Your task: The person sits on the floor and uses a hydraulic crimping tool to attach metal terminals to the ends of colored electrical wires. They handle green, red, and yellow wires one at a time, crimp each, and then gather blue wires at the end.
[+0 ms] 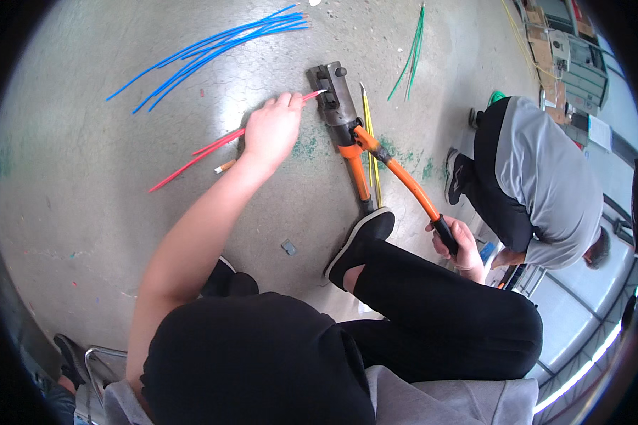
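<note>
My left hand (273, 131) is closed on a few red wires (191, 167), their tails stretching back over the floor. A pale metallic tip (320, 93) at the front of the wires meets the open side of the dark steel head of a hydraulic crimping tool (338, 106). Whether the tip sits inside the jaws, I cannot tell. My right hand (462, 244) wraps the black grip of the tool's raised orange lever. The other orange handle (359, 177) runs down to my black shoe (365, 241); its lower end is hidden there.
Blue wires (205, 51) lie at the upper left, green wires (413, 57) at the upper right, and yellow wires (370, 127) beside the tool. A small grey piece (288, 246) rests near my shoe. At the right another person (546, 177) bends down close to my right hand.
</note>
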Available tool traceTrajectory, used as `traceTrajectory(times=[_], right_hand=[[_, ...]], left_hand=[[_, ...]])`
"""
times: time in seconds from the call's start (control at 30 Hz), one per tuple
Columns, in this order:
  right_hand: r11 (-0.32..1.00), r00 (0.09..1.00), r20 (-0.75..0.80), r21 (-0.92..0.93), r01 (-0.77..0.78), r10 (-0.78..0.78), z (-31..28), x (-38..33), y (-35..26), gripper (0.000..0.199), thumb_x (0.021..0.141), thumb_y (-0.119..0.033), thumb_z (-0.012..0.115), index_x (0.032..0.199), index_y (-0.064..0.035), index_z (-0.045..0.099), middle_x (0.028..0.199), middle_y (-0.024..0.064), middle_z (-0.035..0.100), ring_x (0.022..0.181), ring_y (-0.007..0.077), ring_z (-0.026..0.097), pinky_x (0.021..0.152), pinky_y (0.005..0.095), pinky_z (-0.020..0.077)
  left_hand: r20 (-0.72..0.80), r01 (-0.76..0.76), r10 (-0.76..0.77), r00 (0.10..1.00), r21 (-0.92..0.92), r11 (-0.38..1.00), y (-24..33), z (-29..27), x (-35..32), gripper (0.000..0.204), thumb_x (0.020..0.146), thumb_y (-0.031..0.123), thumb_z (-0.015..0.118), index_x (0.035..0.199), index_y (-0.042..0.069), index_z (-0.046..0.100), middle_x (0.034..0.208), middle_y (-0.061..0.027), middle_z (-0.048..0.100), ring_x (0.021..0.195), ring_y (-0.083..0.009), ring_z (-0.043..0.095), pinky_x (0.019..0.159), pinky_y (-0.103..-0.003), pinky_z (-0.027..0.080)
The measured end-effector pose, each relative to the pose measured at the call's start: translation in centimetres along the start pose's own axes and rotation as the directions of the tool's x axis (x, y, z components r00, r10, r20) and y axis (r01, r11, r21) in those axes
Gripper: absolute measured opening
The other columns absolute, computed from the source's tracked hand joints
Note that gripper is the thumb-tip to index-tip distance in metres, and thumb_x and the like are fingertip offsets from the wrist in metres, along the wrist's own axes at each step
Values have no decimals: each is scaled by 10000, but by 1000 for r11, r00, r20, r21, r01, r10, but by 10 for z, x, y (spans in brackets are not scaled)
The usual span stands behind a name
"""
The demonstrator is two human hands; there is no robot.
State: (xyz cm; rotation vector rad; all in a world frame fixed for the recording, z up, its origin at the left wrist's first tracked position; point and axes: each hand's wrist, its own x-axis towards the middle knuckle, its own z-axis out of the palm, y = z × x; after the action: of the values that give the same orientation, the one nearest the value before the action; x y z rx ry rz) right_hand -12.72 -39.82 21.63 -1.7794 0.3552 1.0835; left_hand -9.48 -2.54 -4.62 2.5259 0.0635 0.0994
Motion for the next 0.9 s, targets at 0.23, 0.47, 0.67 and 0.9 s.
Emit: traceTrajectory(times=[0.23,0.47,0.67,0.9], right_hand=[[1000,1000,2,19,-6,6,1,1,4,734,1025,-637,479,1179,69,609,583,-9,471,474,58,372,464,221,268],[998,998,41,43,-40,38,0,2,-3,765,1030,-655,446,1219,71,595,601,-4,482,485,57,382,458,222,301],[995,994,75,40,-87,83,10,1,-21,778,1038,-664,411,1233,67,593,607,4,487,499,57,401,448,225,319],[989,991,73,81,-121,115,5,9,-11,705,1076,-591,386,1225,65,596,614,22,498,499,78,414,469,234,331]], left_hand=[[9,17,-17,1000,-14,1000,13,11,5,305,990,133,536,1246,6,643,1023,-133,657,940,-312,686,780,-433,592],[215,38,-43,976,30,999,20,-5,15,332,951,65,523,1248,-58,602,1059,-169,656,967,-320,693,793,-428,606],[201,35,-44,979,48,998,30,-9,21,209,930,63,542,1089,-42,627,1001,-164,670,900,-307,716,717,-420,620],[178,35,-60,982,140,990,33,-11,22,163,894,79,588,1000,-22,661,914,-131,681,810,-259,732,643,-366,620]])
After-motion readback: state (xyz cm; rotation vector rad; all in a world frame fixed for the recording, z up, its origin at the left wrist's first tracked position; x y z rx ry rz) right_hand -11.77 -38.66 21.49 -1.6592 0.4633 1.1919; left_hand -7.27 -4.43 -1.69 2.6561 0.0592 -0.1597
